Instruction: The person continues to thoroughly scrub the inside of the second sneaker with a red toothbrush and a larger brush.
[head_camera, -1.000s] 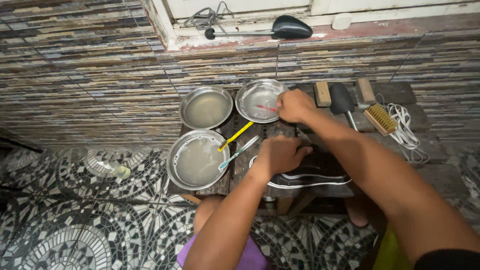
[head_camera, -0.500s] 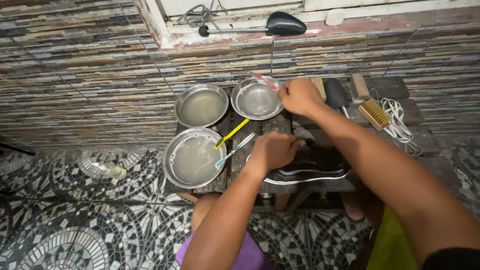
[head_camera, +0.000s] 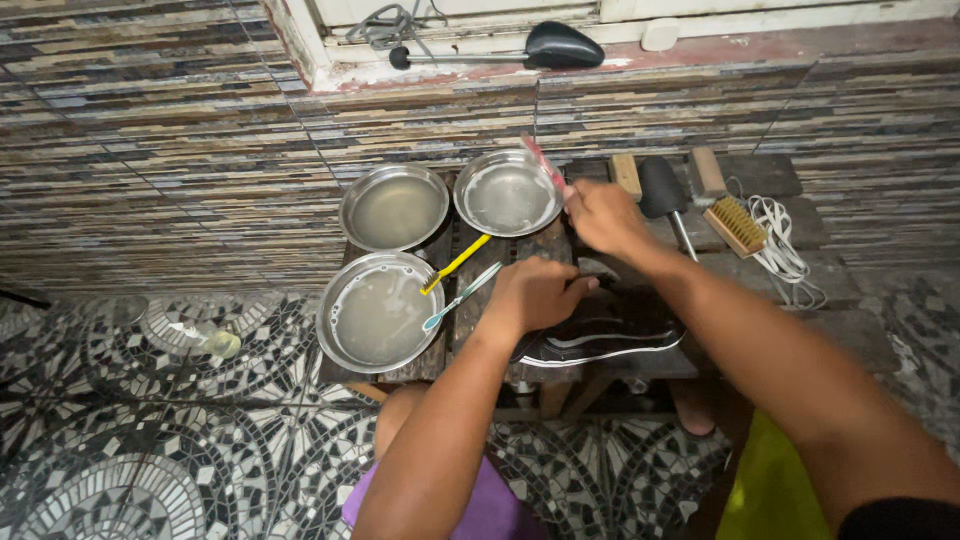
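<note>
Our left hand (head_camera: 535, 295) is pressed down, fingers curled, on a black shoe (head_camera: 600, 335) with a white stripe; the shoe lies under and to the right of that hand, near the front edge of a low wooden table (head_camera: 765, 175). Our right hand (head_camera: 600, 215) is raised just beyond the left, closed around a red toothbrush (head_camera: 543, 162) whose head points up and away over the rim of the far right bowl (head_camera: 507, 193).

We see 3 metal bowls left of the hands: that one, another (head_camera: 394, 207) beside it, and a nearer one (head_camera: 378, 312) holding cloudy water, its rim reaching the table's left edge. 2 more toothbrushes, yellow (head_camera: 455, 264) and blue (head_camera: 462, 296), rest on the near bowl's rim, just left of the left hand.

Right of the right hand lie a black brush (head_camera: 662, 190), a bristle brush (head_camera: 737, 226) and white laces (head_camera: 783, 250), with bare planks between them. Tiled floor (head_camera: 120, 440) lies open to the left.
</note>
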